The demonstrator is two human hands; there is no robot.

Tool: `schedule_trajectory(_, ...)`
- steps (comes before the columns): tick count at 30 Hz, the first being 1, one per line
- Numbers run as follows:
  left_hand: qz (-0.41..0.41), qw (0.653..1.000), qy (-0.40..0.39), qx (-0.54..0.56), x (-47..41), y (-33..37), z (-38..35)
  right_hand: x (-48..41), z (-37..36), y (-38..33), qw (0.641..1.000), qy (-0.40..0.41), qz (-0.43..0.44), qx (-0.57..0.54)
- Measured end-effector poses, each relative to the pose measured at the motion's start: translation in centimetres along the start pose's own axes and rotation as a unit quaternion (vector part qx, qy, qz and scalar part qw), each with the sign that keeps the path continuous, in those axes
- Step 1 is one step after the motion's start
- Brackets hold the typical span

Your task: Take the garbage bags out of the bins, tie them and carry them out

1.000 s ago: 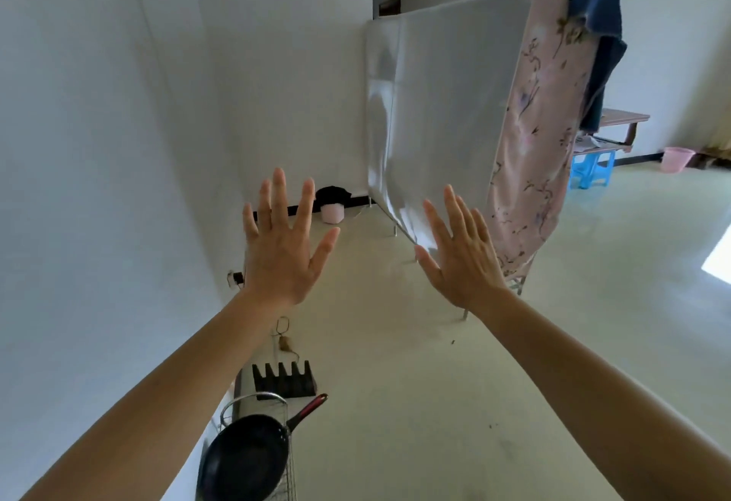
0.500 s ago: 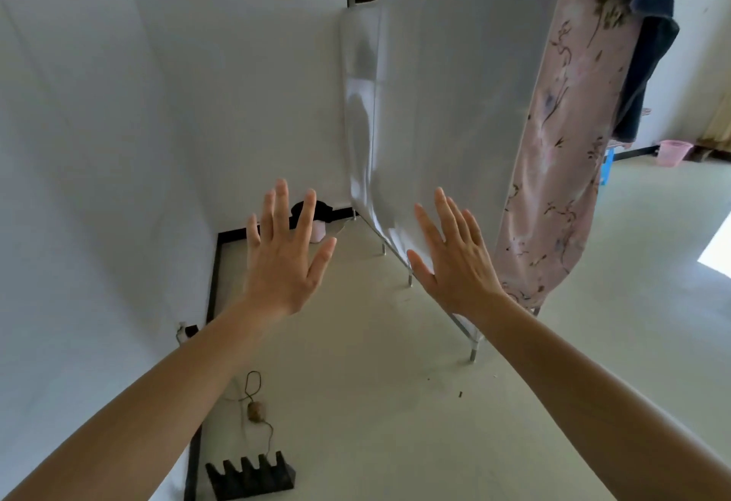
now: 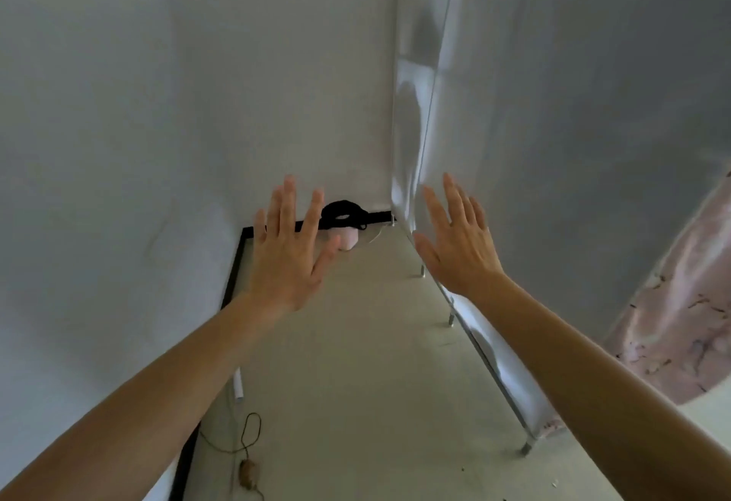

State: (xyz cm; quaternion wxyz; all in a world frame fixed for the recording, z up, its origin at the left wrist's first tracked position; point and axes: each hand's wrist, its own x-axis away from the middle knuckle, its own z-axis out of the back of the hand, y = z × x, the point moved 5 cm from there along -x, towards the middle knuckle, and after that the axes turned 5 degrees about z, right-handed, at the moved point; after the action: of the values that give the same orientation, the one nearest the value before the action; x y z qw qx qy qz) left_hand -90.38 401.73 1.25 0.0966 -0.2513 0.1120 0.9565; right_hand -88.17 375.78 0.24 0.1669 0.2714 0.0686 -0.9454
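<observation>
The small pale pink plastic bin (image 3: 348,240) with its crinkled black bag (image 3: 343,212) sits in the far corner, so reaching it probably means walking on, both hands, left hand (image 3: 288,254) and right hand (image 3: 459,244), spread wide and empty, beside the smooth grey sheet (image 3: 553,144).

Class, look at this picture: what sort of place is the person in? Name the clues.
Probably a sparsely furnished room in a home: bare white walls, a plain floor, a small pink bin with a black bag in the corner, and flowered cloth draped over covered furniture.
</observation>
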Motion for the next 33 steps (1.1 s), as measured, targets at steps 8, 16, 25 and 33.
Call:
schedule_trajectory(8,0.065,0.997,0.025,-0.017,-17.3,-13.3,-11.2,-20.5,-16.4,1.1,0.999,-0.022,0.034,-0.016)
schedule_trajectory(16,0.060,0.998,0.002,-0.030,-36.9,-21.9,-18.7,-39.0,-25.9,6.7,0.999,-0.005,0.028,-0.043)
schedule_trajectory(25,0.038,0.998,-0.026,-0.046,-55.9,-25.5,-34.7,-55.8,-40.8,18.5,0.999,-0.029,0.020,-0.033)
schedule_trajectory(33,0.124,0.985,-0.097,-0.068,-73.6,-30.5,-46.2,-72.5,-52.1,28.1,0.997,-0.070,-0.014,-0.042)
